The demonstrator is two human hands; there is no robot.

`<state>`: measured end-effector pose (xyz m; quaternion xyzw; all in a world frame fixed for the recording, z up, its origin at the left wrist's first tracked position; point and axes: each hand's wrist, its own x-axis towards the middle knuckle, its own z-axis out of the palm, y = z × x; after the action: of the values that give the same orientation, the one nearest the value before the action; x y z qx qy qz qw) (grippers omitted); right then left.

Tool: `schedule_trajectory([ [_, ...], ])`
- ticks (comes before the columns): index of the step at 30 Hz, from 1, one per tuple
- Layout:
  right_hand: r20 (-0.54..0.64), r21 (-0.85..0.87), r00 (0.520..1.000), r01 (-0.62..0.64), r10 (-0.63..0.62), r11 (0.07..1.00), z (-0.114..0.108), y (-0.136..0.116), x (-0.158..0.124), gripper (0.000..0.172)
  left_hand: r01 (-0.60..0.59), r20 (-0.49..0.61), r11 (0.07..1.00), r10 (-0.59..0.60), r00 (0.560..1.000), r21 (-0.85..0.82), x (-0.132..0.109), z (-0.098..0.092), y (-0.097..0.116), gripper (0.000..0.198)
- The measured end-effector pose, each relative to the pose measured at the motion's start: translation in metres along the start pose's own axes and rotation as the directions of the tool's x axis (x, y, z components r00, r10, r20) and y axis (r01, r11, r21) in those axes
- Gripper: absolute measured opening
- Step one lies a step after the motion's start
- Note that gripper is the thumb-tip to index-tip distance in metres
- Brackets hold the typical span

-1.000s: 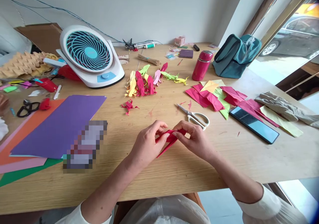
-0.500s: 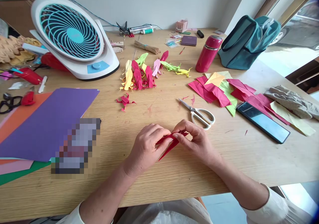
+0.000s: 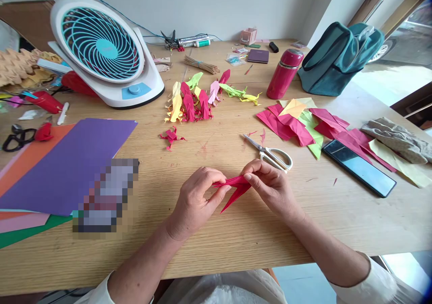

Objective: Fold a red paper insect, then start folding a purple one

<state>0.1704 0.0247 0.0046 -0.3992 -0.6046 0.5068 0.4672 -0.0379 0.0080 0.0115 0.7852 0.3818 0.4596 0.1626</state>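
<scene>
Left fingers (image 3: pixel 220 197), right fingers (image 3: pixel 259 185) pinch folded red paper (image 3: pixel 238 189) from opposite sides, seemingly to steady it; scissors (image 3: pixel 263 150) just beyond right fingers, perhaps for reach.

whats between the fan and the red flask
In the head view, folded paper figures stand between the fan and the flask, with a bundle of sticks behind them.

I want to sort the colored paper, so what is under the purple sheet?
Parts of an orange sheet, a pink sheet and a green sheet stick out from under the purple sheet. Their covered parts, and anything wholly hidden beneath, cannot be seen.
</scene>
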Motion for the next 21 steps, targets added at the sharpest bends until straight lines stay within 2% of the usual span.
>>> schedule_trajectory([
  [6,-0.035,0.023,0.999,0.009,-0.008,1.0,0.0007,-0.0009,-0.0006,0.017,0.09,-0.044,0.996,-0.09,0.995,-0.015,-0.0003,-0.0003,0.0022,0.016],
  [10,-0.036,0.008,0.999,0.038,-0.038,0.999,0.0006,-0.0009,-0.0015,0.015,0.21,-0.066,0.975,-0.215,0.974,-0.077,0.0017,-0.0007,0.0052,0.012],
  [15,-0.032,-0.005,0.997,0.071,-0.071,0.997,0.0,0.0001,-0.0031,0.011,0.357,0.008,0.911,-0.363,0.932,-0.205,0.0045,-0.0014,0.0051,0.004],
  [18,-0.023,-0.039,0.995,0.098,-0.099,0.994,0.0002,0.0011,-0.0034,0.009,0.357,-0.001,0.91,-0.366,0.931,-0.208,0.0051,-0.0017,0.0053,0.003],
  [21,0.006,-0.099,0.992,0.126,-0.126,0.987,0.001,0.0022,-0.0036,0.007,0.292,-0.037,0.941,-0.303,0.952,-0.172,0.0056,-0.0016,0.0077,0.005],
])
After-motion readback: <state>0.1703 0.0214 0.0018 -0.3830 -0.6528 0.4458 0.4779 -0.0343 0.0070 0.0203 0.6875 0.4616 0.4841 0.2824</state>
